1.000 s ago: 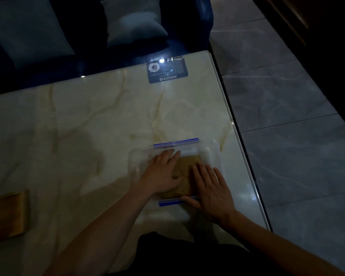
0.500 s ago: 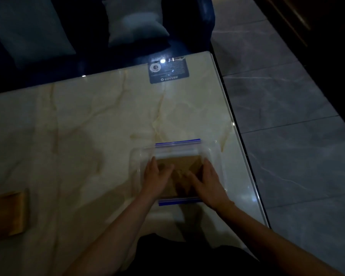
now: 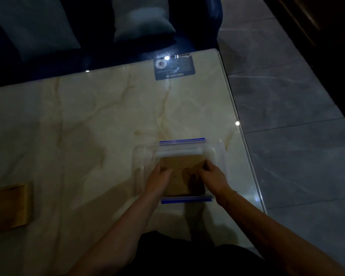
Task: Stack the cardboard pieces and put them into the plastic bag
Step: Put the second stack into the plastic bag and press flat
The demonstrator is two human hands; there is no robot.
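A stack of brown cardboard pieces (image 3: 180, 176) lies on the marble table, on clear plastic bags with blue zip strips (image 3: 182, 140). A second blue strip (image 3: 185, 200) shows at the near edge of the stack. My left hand (image 3: 157, 181) grips the stack's left side. My right hand (image 3: 212, 176) holds its right side, fingers curled over the top. Whether the cardboard sits inside a bag or on top of it I cannot tell in the dim light.
A wooden block (image 3: 8, 208) lies at the table's left edge. A dark card (image 3: 174, 66) rests near the far edge. The table's right edge (image 3: 247, 156) runs close to the bags, with grey floor tiles beyond. Cushions sit behind the table.
Both hands went from lying flat on top of the cardboard to gripping its left and right sides. The stack now looks squared up and more of its top shows.
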